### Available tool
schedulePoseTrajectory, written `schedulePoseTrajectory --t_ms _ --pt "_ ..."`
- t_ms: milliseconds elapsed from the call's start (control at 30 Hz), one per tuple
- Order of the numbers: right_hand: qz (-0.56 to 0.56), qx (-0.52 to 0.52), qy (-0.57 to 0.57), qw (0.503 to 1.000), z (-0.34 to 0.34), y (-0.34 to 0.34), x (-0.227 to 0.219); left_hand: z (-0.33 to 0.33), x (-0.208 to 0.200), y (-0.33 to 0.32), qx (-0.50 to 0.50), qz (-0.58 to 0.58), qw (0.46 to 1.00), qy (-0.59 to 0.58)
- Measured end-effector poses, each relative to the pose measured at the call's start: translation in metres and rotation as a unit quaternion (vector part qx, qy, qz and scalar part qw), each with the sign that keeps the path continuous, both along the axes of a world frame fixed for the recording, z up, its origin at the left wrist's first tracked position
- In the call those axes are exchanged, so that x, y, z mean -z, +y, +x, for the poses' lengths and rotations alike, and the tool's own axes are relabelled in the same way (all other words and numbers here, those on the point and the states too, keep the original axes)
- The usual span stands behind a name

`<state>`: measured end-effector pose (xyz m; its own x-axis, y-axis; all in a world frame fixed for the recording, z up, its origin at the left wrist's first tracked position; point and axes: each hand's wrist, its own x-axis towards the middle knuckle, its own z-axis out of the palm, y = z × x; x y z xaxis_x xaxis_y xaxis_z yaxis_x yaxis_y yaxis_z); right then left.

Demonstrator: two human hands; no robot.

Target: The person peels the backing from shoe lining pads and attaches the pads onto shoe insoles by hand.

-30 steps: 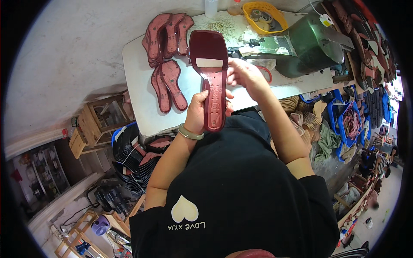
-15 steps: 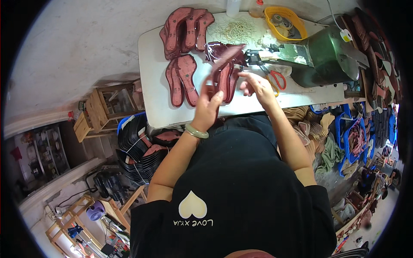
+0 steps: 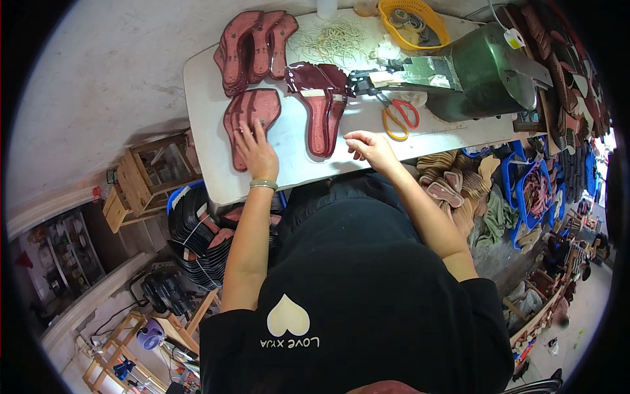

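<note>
My left hand (image 3: 259,156) rests with spread fingers on a pile of pink shoe insoles (image 3: 268,102) at the left of the white table. These insoles have dark red edges and overlap like a fan. Over the table's front edge, my right hand (image 3: 373,151) has loosely curled fingers with nothing visible in them. Between the hands lie more insoles (image 3: 317,125), narrow ends toward me. Glossy dark red sheet material (image 3: 318,76) spreads around their far ends, with a pale strip across them. Scissors (image 3: 396,121) with one orange and one red handle lie beyond my right hand.
More insole stacks (image 3: 237,49) stand at the back left. Thin pale strands (image 3: 335,41) lie behind the sheet material, near a yellow basket (image 3: 394,33) holding rolls. A green machine (image 3: 482,72) occupies the table's right. Bundled black pieces (image 3: 193,230) sit below the left edge.
My left hand has moved left and set the blurred insole it held onto the left pile. My right hand has drawn back slightly toward me. The whole view has shifted a little.
</note>
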<state>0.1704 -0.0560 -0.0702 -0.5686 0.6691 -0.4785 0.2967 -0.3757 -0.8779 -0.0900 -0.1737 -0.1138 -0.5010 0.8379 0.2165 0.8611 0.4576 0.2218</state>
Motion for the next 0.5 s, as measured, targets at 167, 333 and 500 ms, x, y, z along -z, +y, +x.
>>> schedulePoseTrajectory --t_ms 167,333,500 --pt "-0.015 0.067 -0.021 0.997 0.005 0.013 0.037 0.015 -0.021 0.000 -0.015 0.049 0.999 0.004" --pt "-0.028 0.083 -0.036 0.996 -0.030 0.030 0.067 0.083 -0.040 0.060 0.043 -0.001 0.970 -0.241" --pt "0.227 0.066 -0.112 0.965 -0.029 0.043 0.096 0.105 -0.012 0.088 0.038 0.005 0.951 -0.307"
